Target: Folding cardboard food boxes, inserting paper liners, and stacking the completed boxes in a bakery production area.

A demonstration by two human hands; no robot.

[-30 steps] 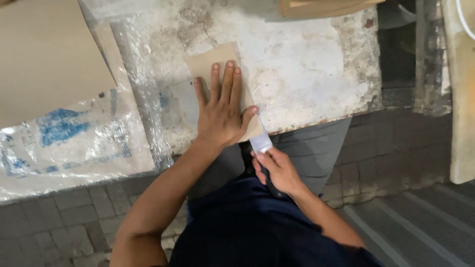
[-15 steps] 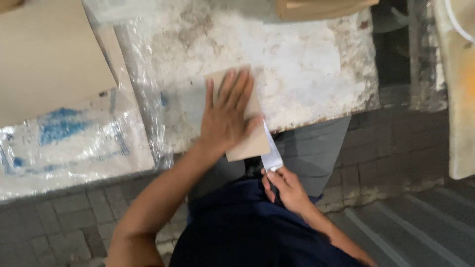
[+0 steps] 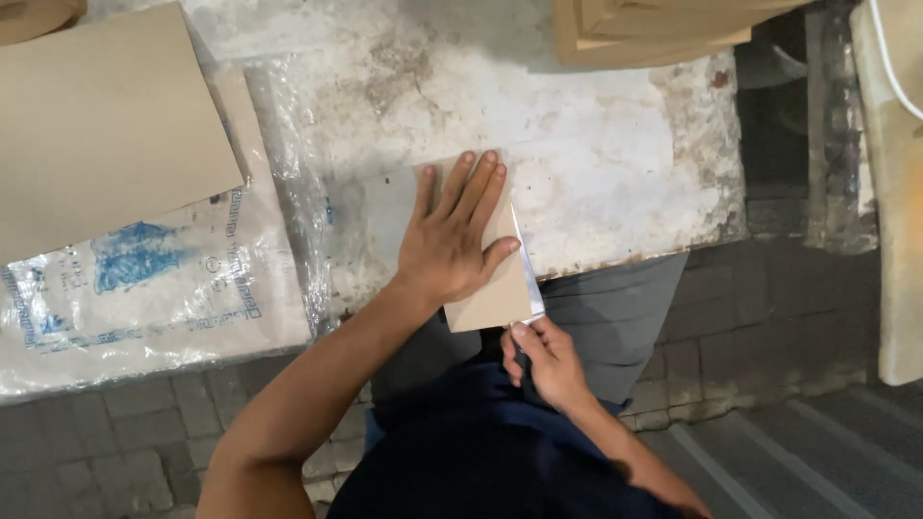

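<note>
My left hand (image 3: 454, 240) lies flat, fingers spread, on a small tan cardboard piece (image 3: 492, 300) at the near edge of a stained white work surface (image 3: 615, 163). The piece overhangs the edge toward me. My right hand (image 3: 544, 359) grips the handle of a knife; its pale blade (image 3: 528, 274) runs along the right side of the cardboard piece, just past my left thumb.
A large tan board (image 3: 106, 125) lies at the upper left over a clear plastic sack with blue print (image 3: 163, 279). Stacked cardboard (image 3: 654, 29) sits at the top edge. A pale slab (image 3: 899, 192) stands at the right. Grey paving (image 3: 769, 327) lies below.
The cardboard piece has slid toward me with my left hand on it. My right hand now holds the blade further along the piece's right side.
</note>
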